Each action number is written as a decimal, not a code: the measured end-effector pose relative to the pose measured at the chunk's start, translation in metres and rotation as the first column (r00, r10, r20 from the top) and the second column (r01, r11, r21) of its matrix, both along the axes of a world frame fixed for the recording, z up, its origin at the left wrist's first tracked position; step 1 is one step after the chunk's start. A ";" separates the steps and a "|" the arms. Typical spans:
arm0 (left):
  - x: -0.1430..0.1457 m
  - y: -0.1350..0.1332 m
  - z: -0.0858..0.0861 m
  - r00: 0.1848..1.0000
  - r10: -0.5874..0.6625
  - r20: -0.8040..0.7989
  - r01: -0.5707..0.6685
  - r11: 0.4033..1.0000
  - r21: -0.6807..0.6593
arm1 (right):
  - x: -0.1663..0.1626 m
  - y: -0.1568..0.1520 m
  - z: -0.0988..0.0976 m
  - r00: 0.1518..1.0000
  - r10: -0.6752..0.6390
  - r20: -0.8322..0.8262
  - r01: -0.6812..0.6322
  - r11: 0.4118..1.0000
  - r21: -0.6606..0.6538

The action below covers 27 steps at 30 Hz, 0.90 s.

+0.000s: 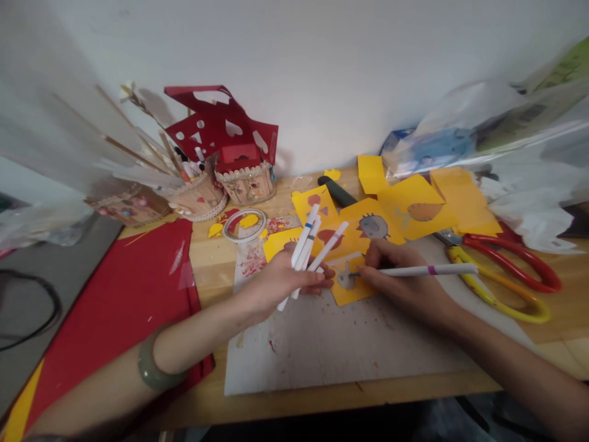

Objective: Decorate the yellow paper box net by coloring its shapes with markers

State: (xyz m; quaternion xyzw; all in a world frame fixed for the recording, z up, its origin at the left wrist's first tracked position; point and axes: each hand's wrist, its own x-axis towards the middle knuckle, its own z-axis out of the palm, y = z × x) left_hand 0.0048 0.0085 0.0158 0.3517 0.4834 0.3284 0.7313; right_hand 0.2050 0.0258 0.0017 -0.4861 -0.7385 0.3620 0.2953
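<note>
My left hand is closed around several white marker pens that fan upward, and its fingertips reach the edge of a small yellow card. On that card is a small grey drawn figure. My right hand pinches one white marker with a purple band, held nearly level, its tip at the drawing. Just beyond lie more yellow cards with drawn shapes, among them a grey round figure and an orange oval one. Part of a card is hidden behind my left hand.
A grey-white board lies under my hands on the wooden table. Red-and-yellow-handled scissors lie to the right, near plastic bags. Red sheets, a tape ring, and decorated baskets are at the left.
</note>
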 end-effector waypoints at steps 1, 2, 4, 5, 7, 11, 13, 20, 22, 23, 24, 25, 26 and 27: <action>0.000 0.000 0.000 1.000 0.002 -0.003 -0.002 1.000 -0.002 | 0.000 0.000 0.000 1.000 -0.002 0.001 0.002 1.000 0.004; 0.000 0.000 0.000 1.000 0.004 -0.008 -0.004 1.000 -0.005 | 0.000 0.000 0.000 1.000 -0.003 0.003 0.003 1.000 0.007; 0.001 0.001 0.000 1.000 0.009 -0.013 -0.009 1.000 -0.011 | 0.000 0.000 0.001 1.000 -0.001 0.007 0.001 1.000 0.005; 0.001 0.001 0.000 1.000 0.012 -0.012 -0.012 1.000 -0.013 | 0.000 0.000 0.000 1.000 0.002 0.000 -0.002 1.000 0.003; 0.002 0.001 0.001 1.000 0.017 -0.012 -0.017 1.000 -0.014 | 0.002 0.000 -0.001 0.999 -0.002 -0.036 0.002 1.000 0.001; 0.002 0.002 0.001 1.000 0.013 -0.024 -0.014 1.000 -0.013 | 0.003 0.002 -0.004 0.990 -0.052 -0.131 0.051 0.999 -0.012; 0.001 0.001 0.001 1.000 0.006 -0.019 -0.006 1.000 -0.010 | 0.003 0.003 -0.004 0.985 -0.080 -0.155 0.078 0.997 -0.020; -0.001 0.000 0.000 1.000 -0.006 0.013 0.006 1.000 0.006 | 0.003 -0.002 0.000 0.910 -0.204 -0.362 0.153 0.974 -0.166; 0.000 0.000 0.000 1.000 -0.001 0.005 0.001 1.000 0.005 | 0.004 -0.004 0.000 0.918 -0.158 -0.363 0.109 0.982 -0.152; 0.000 0.000 0.000 1.000 0.001 0.001 -0.001 1.000 0.006 | 0.004 -0.004 0.000 0.935 -0.120 -0.333 0.077 0.987 -0.139; 0.001 0.000 0.000 1.000 0.004 -0.004 -0.004 1.000 0.006 | 0.004 -0.005 -0.001 0.954 -0.075 -0.291 0.038 0.991 -0.129; 0.001 0.000 0.000 1.000 0.007 -0.008 -0.007 1.000 0.005 | 0.005 -0.005 -0.001 0.970 -0.028 -0.243 -0.004 0.992 -0.127; 0.001 0.000 0.000 1.000 0.009 -0.011 -0.009 1.000 0.003 | 0.005 -0.005 -0.001 0.980 0.014 -0.197 -0.041 0.991 -0.129; 0.001 0.000 -0.001 1.000 0.010 -0.011 -0.010 1.000 0.002 | 0.005 -0.006 -0.001 0.986 0.049 -0.158 -0.071 0.988 -0.134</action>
